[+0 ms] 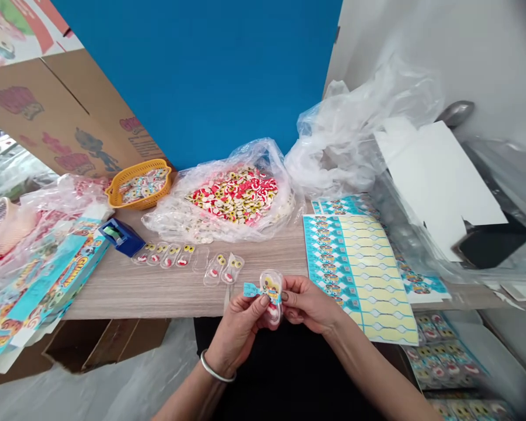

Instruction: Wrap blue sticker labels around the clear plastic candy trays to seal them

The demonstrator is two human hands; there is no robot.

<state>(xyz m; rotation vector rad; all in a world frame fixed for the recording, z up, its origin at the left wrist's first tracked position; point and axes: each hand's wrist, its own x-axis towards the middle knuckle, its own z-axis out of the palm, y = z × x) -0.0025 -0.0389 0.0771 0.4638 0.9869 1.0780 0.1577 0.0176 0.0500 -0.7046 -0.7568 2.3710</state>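
Observation:
Both hands pinch a clear plastic candy blister above the table's front edge. A small blue-and-yellow printed label strip lies across it. My left hand, with a silver bangle at the wrist, holds the blister and strip from the left. My right hand grips the other side. Just beyond my hands lie several similar clear blisters in a row. To the right is a large sheet of blue-and-yellow labels. A plastic bag of red, white and yellow candies sits behind.
The wood-grain table also holds a blue tape dispenser and an orange basket of packs. Printed cartons lie at left, a white card and crumpled plastic at right. Finished strips of packs lie lower right.

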